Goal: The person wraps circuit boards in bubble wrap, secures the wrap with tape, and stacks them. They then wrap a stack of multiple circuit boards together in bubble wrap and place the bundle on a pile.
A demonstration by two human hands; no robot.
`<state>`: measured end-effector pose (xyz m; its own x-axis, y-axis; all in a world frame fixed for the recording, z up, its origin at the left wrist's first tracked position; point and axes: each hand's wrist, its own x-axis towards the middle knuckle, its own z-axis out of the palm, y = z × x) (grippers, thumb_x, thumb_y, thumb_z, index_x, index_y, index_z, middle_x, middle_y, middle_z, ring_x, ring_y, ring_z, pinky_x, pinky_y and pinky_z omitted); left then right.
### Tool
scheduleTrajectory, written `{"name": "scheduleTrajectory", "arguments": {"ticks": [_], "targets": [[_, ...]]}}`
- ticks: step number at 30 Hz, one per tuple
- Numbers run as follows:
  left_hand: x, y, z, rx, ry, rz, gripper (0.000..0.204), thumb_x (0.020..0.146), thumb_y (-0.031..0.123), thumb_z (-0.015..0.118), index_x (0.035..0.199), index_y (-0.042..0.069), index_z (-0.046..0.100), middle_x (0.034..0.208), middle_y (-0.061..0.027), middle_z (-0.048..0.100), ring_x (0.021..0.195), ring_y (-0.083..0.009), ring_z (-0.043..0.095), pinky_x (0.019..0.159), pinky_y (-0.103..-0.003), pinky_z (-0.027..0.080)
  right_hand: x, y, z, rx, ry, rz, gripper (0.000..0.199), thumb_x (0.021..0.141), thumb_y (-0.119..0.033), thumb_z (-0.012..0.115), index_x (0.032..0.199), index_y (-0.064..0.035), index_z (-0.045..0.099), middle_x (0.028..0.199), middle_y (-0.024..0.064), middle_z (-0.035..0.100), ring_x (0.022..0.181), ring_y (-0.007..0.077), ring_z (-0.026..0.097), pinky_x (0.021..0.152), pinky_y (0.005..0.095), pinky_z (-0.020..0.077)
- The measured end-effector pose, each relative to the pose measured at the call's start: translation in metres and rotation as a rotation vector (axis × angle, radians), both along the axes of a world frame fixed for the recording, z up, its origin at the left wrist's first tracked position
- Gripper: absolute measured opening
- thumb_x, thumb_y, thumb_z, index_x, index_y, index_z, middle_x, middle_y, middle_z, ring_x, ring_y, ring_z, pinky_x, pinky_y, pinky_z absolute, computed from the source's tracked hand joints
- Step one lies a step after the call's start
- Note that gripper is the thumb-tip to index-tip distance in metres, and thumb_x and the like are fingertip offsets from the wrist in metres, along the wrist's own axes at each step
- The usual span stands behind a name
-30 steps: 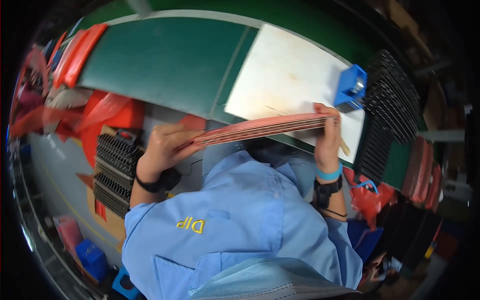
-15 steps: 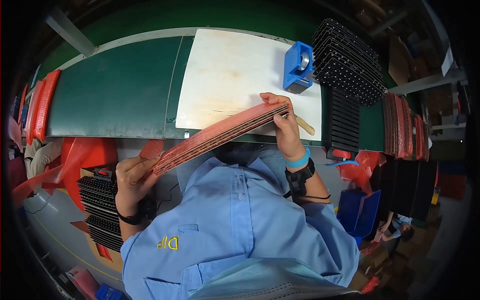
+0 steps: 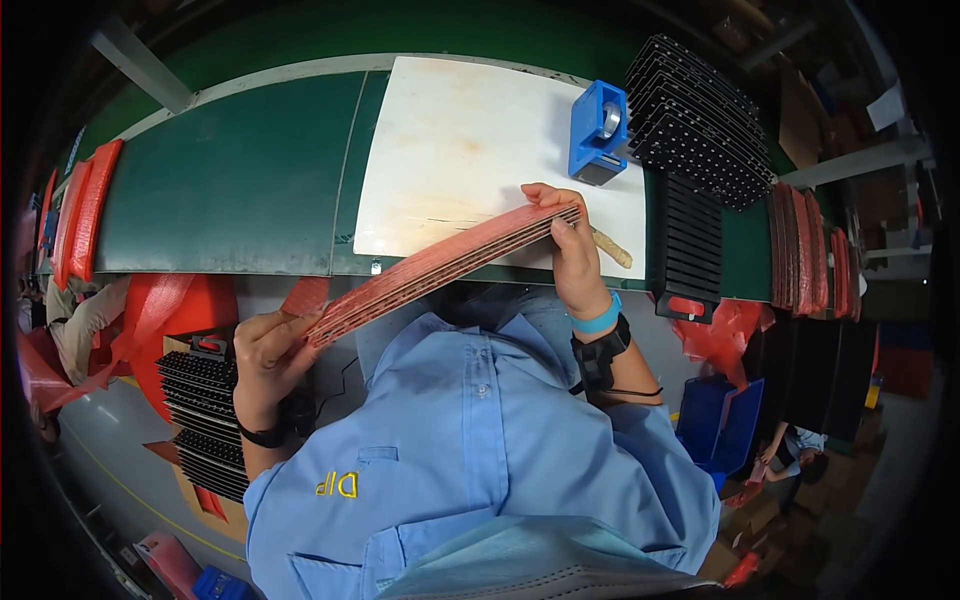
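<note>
A stack of thin panels with pink bubble wrap [image 3: 445,252] between and over them slants across in front of me, edge-on and slightly bowed. My left hand [image 3: 272,350] is closed on its lower left end. At the upper right end, my right hand [image 3: 572,245] grips it, thumb on the near edge and fingers behind. The stack is held above the near edge of the white board [image 3: 450,130]. Beyond my right hand a blue tape dispenser [image 3: 598,135] stands on that board. A tan, stick-like piece [image 3: 612,248] lies beside my right wrist.
Black dotted panels [image 3: 700,125] stand in a black slotted rack [image 3: 685,240] at right. Pink-wrapped bundles [image 3: 800,250] stand farther right, others [image 3: 85,215] at the left of the green table [image 3: 230,180]. Below left are more black panels [image 3: 205,410]; below right, a blue bin [image 3: 718,420].
Both hands keep their hold on the wrapped stack, which has barely moved. The view has shifted very slightly.
</note>
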<state>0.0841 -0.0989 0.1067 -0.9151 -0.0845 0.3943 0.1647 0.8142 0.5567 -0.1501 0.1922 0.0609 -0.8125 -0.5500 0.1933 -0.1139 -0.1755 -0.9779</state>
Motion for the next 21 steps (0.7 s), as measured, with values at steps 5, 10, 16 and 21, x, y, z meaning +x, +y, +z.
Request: {"name": "scheduleTrajectory", "arguments": {"ticks": [5,10,16,21], "targets": [[-0.003,0.001,0.007,-0.004,-0.006,0.029,0.03,0.065,0.01,0.079,0.092,0.001,0.071,0.062,-0.0078,0.06,0.052,-0.0194,0.057,0.048,-0.029,0.043,-0.014,0.0,0.0,0.019,0.064,0.106,0.047,0.092,-0.045,0.057,0.113,-0.0042,0.048,0.12,0.015,0.054,0.112,0.0213,0.051,0.101,0.0347,0.0366],[-0.004,-0.009,0.012,0.018,-0.057,0.048,0.023,0.069,0.012,0.078,0.088,0.001,0.071,0.06,-0.0084,0.056,0.05,-0.0199,0.054,0.046,-0.031,0.04,-0.023,0.005,0.006,0.107,0.222,0.096,0.054,0.084,-0.052,0.066,0.102,-0.0014,0.056,0.102,0.0094,0.06,0.093,0.0172,0.058,0.085,0.0303,0.0461],[-0.018,-0.014,0.009,0.286,-0.03,-0.11,0.024,0.074,0.02,0.075,0.086,0.0,0.07,0.061,-0.01,0.055,0.053,-0.0222,0.054,0.05,-0.032,0.039,0.024,0.047,0.087,0.034,0.409,0.004,0.056,0.069,-0.035,0.084,0.1,0.0009,0.053,0.093,0.0117,0.063,0.083,0.0184,0.06,0.074,0.0284,0.0486],[-0.035,-0.005,-0.005,0.464,-0.003,-0.237,0.024,0.075,0.011,0.076,0.096,0.0,0.071,0.071,-0.01,0.066,0.061,-0.0186,0.063,0.056,-0.028,0.047,0.068,0.071,0.135,0.256,0.41,-0.153,0.07,0.057,-0.026,0.092,0.105,0.0006,0.049,0.094,0.0142,0.065,0.082,0.0198,0.064,0.073,0.0297,0.0506]]}}
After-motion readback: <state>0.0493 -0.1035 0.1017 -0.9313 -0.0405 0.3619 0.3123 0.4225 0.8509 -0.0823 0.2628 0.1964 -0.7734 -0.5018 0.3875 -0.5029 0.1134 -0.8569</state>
